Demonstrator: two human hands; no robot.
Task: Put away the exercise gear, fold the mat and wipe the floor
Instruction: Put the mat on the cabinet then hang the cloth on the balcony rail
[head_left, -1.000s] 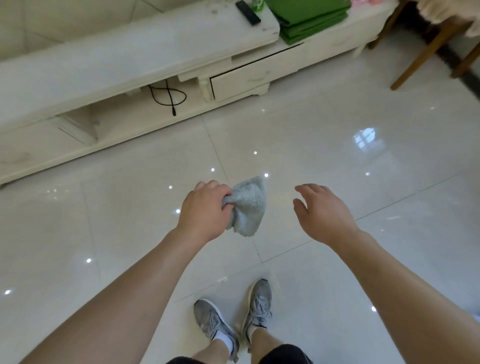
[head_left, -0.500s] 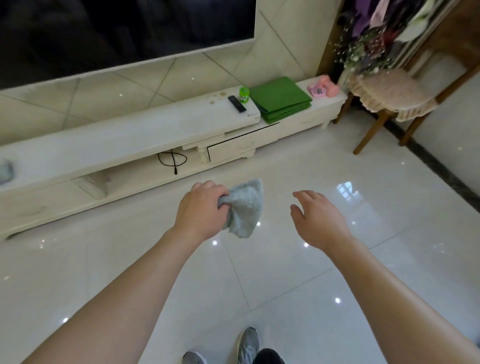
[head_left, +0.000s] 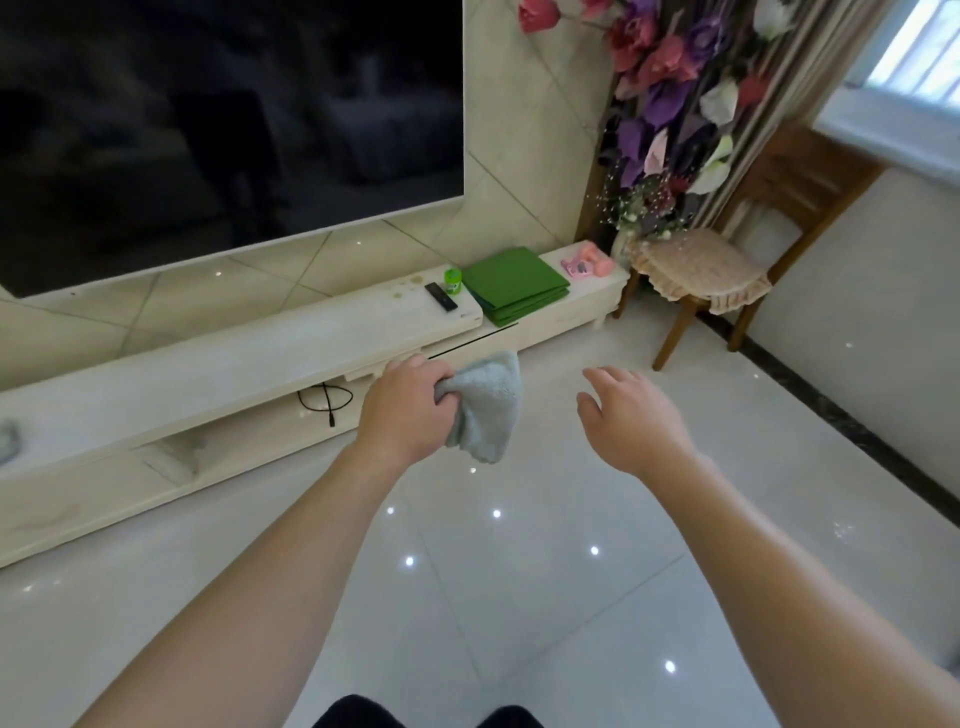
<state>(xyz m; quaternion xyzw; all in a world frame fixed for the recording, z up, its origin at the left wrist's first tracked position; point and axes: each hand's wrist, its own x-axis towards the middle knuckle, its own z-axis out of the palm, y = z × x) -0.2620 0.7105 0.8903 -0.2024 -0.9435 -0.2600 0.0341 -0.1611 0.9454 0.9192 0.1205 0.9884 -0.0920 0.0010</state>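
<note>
My left hand (head_left: 402, 408) grips a bunched grey cloth (head_left: 488, 408), which hangs from my fist above the glossy white tiled floor (head_left: 545, 571). To its right my right hand (head_left: 631, 421) hovers palm down, fingers relaxed and holding nothing. The folded green mat (head_left: 514, 286) lies on the right end of the white TV cabinet (head_left: 234, 364), with pink exercise gear (head_left: 587, 265) just beyond it.
A large dark TV (head_left: 223, 130) hangs above the cabinet. A black remote (head_left: 440, 297) and a small green pot (head_left: 453, 280) sit beside the mat. A black cable (head_left: 324, 400) dangles under the cabinet. A wooden chair (head_left: 711, 280) with a cushion stands at the right, under artificial flowers (head_left: 670, 104).
The view has tilted up from the floor and my shoes to the TV, cabinet and chair. Both hands keep their pose, the left still holding the cloth.
</note>
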